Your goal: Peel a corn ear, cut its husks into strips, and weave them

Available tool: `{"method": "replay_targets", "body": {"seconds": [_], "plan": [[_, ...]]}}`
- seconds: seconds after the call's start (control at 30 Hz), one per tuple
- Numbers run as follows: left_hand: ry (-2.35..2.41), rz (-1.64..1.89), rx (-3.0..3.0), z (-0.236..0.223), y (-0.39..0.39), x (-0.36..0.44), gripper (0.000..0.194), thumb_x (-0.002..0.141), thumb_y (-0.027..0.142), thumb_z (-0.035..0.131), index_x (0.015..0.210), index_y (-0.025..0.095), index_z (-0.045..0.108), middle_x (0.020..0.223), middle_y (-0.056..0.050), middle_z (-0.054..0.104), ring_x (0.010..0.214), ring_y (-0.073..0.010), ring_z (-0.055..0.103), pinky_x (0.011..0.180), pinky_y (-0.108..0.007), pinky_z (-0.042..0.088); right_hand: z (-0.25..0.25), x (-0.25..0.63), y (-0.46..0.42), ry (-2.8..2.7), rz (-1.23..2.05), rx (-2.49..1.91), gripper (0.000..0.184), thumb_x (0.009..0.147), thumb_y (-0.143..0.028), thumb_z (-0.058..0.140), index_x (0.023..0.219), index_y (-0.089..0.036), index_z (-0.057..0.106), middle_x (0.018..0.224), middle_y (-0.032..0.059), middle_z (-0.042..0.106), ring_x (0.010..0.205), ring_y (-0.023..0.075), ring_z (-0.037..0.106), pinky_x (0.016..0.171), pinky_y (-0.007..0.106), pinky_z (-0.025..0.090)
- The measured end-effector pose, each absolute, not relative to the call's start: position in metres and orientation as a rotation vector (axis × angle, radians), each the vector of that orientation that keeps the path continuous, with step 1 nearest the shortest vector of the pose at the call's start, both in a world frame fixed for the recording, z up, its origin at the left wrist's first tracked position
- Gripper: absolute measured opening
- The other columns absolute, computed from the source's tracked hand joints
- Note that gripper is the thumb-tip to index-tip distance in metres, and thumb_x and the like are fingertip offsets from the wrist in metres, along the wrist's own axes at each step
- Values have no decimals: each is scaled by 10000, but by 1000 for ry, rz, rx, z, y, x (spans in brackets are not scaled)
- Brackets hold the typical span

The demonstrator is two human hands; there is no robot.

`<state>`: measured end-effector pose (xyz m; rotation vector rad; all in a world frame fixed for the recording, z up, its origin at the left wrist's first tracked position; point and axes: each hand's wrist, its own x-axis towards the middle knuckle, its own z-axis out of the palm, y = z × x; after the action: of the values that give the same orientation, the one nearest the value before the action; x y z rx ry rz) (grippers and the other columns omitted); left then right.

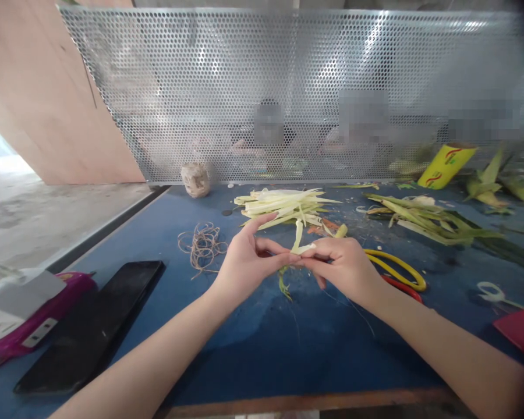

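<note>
Over the middle of the blue table, my left hand (255, 256) and my right hand (343, 262) meet, thumbs and fingertips pinched together on a pale green leaf strip (297, 237). The strip looks bent, one end pointing up and another toward the right hand. A darker green shred (283, 285) hangs below the fingers. Just beyond the hands lies a pile of pale strips (283, 202). A tangle of brown twine (202, 247) rests left of my left hand. Yellow and red handles (402, 270), apparently of scissors, show beside my right wrist, partly hidden by it.
On the left are a black phone (91, 326) and a purple power strip (39, 334) with a white plug. Green leaves (428, 221) and a yellow packet (446, 167) lie to the right. A ball of twine (195, 179) stands before the perforated metal screen (244, 87); people sit behind it.
</note>
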<state>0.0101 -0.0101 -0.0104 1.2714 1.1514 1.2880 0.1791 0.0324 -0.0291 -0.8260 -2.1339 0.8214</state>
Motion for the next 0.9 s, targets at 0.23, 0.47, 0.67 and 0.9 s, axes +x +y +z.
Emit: {"method": "replay_targets", "body": {"seconds": [0.23,0.47,0.67,0.9], "plan": [[1202,1303,1009,-14,-6,9,823,547,210,806,1268,140,414,621,-1,682,508,-88,542,461,-198,305,-32,175,36,-2066,974,-872,188,793,-342,572,771,-182,668,573,-15,597,489,98,537,509,218,426],[1106,1335,800,-21,-4,12,755,576,150,789,1245,120,440,615,12,679,562,-85,576,610,-218,390,-37,169,38,-2053,1188,-797,230,782,-370,572,877,-173,643,823,28,645,720,136,579,658,256,464],[1043,1295,841,-22,-4,12,760,578,140,780,1255,113,435,591,21,662,562,-97,583,630,-237,392,-38,170,40,-2053,1271,-836,265,786,-400,560,686,-161,615,638,-1,573,625,114,517,603,237,417],[1020,1236,977,-19,-3,4,769,552,157,802,1229,127,439,577,12,665,544,-95,581,620,-240,411,-38,174,44,-2164,1198,-701,328,819,-413,535,614,-163,590,620,-5,546,602,100,509,587,222,414]]}}
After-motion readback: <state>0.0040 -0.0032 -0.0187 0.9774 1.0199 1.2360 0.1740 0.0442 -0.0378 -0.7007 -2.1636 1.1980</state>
